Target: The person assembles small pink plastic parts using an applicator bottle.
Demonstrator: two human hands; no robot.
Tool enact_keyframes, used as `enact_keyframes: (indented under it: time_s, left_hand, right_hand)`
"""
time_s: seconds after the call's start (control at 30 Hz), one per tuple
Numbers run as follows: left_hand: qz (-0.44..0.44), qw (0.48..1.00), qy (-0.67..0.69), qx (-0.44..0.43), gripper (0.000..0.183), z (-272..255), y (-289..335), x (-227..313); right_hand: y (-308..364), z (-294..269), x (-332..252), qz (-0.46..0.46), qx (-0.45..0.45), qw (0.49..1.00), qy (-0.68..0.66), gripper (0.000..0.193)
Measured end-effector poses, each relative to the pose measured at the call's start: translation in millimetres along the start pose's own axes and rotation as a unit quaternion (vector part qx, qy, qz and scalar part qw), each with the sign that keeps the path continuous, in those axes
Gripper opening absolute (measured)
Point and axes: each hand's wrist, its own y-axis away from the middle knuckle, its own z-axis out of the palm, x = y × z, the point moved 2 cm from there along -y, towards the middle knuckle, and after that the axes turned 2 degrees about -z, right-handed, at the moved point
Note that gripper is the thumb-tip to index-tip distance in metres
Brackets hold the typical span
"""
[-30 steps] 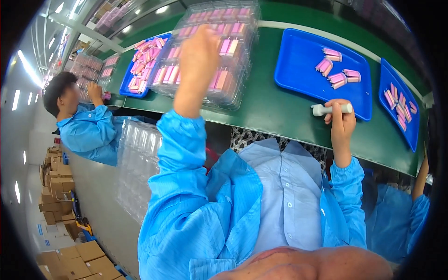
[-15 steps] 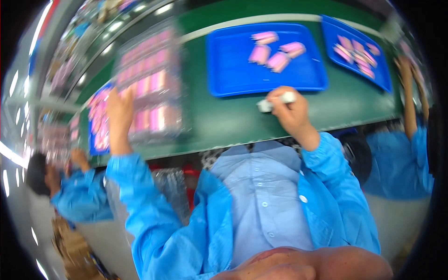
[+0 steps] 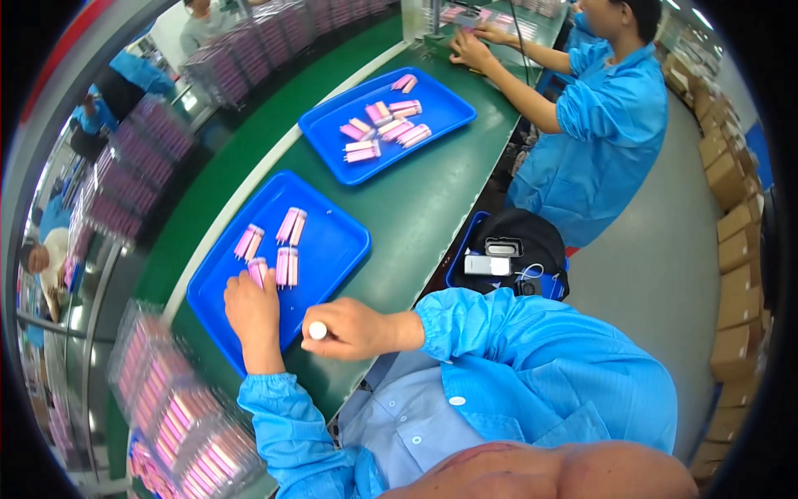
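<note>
In the near blue tray [image 3: 218,312], my left hand [image 3: 253,312] has its fingers closed on a pink battery pack [image 3: 257,268], partly hidden by the fingertips. Three more pink-and-cream battery packs, including one in the middle [image 3: 287,266], lie just beyond it in the tray. My right hand [image 3: 353,329] is held beside the tray's near edge, wrapped round a white cylindrical tube [image 3: 317,330] whose round end faces up. Most of the tube is hidden in the fist.
Farther along the green table [image 3: 399,218] stands a second blue tray [image 3: 353,172] with several packs. Clear plastic trays of packs [image 3: 179,407] sit at the near left. A co-worker [image 3: 582,125] works at the far end. A black bag [image 3: 524,229] lies below the table edge.
The view has swung to the right. My left hand has gone from the clear plastic trays to a pack in the near blue tray. My right hand still holds the white tube.
</note>
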Motion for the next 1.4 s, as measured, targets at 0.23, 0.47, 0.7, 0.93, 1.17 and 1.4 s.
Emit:
enact_keyframes:
  time_s: [0.23,0.47,0.7,0.93,1.17,1.4]
  left_hand:
    - [-0.018,0.999,0.04,0.021,0.036,2.7,0.1,-11.2]
    - [0.029,0.967,0.234,0.093,0.04,-43.0,18.2,-21.4]
    - [0.067,0.932,0.349,0.071,0.039,-81.1,102.0,-39.5]
    - [-0.004,0.907,0.422,0.002,0.034,-65.1,149.9,-45.2]
    - [-0.048,0.882,0.466,0.058,0.02,-30.1,165.5,-31.3]
    - [-0.049,0.881,0.466,0.067,0.026,-22.3,168.0,-40.6]
  right_hand:
    - [-3.6,-0.8,2.0,-0.046,0.002,0.999,-0.007,0.022]
    - [-3.9,-2.3,3.1,0.001,0.02,1.0,-0.005,0.024]
    - [-5.9,-0.3,8.1,0.011,0.037,0.999,0.016,0.027]
    - [-7.7,2.8,-0.1,0.043,0.057,0.997,-0.007,0.028]
    - [-8.4,-11.0,-17.6,0.064,0.068,0.995,0.026,0.024]
    - [-20.4,-25.0,-50.9,0.014,0.036,0.993,-0.114,0.006]
